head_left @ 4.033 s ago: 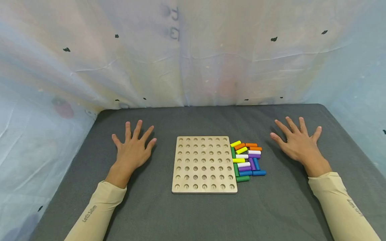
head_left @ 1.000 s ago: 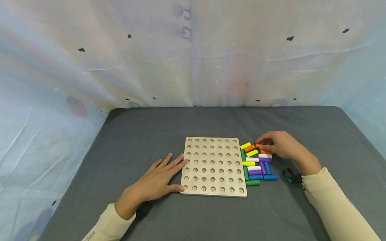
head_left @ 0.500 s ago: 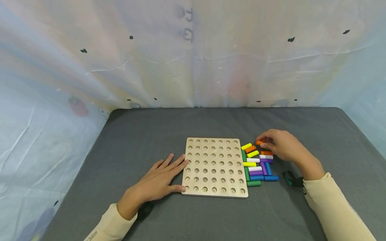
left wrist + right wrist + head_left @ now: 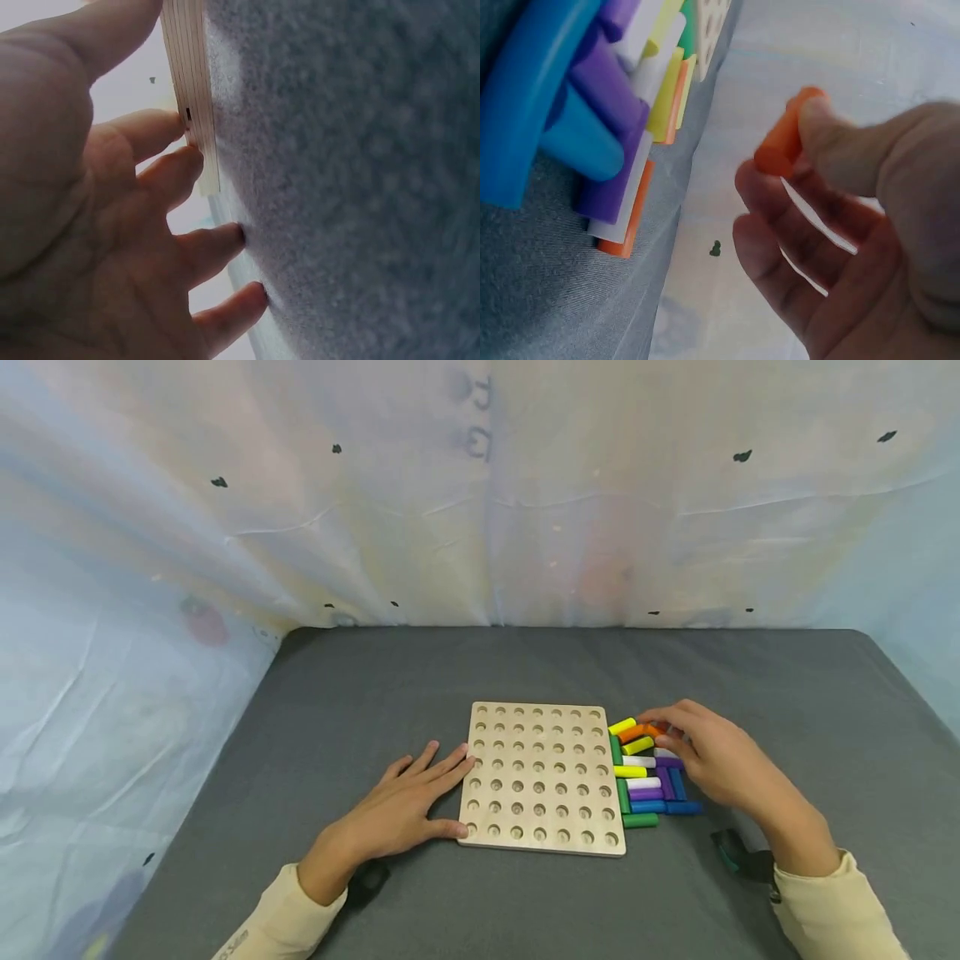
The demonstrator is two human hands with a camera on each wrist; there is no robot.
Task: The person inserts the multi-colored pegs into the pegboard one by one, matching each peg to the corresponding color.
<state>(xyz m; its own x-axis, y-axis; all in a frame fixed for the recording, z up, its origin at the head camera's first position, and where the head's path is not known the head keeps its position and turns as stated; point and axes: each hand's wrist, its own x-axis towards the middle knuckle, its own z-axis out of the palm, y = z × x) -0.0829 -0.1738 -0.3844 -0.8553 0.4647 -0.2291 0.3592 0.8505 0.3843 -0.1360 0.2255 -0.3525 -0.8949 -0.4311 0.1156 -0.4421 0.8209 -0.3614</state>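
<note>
A pale wooden board with rows of holes lies flat on the grey cloth, none of its holes filled. My left hand rests at its left side, fingers spread, thumb and fingertips on the edge; the left wrist view shows the fingers against the layered wooden edge. Above the colored pegs on the board's right, my right hand pinches an orange peg between thumb and fingers. Another orange peg lies beside a white one in the right wrist view.
Yellow, green, white, purple and blue pegs lie close together along the board's right edge. Behind the grey table hangs a pale patterned curtain. A dark strap shows under the right wrist.
Both hands have come in from the table's sides, the left to the board, the right to the pegs. An orange peg is now lifted in my right hand, which has lately shifted slightly nearer me.
</note>
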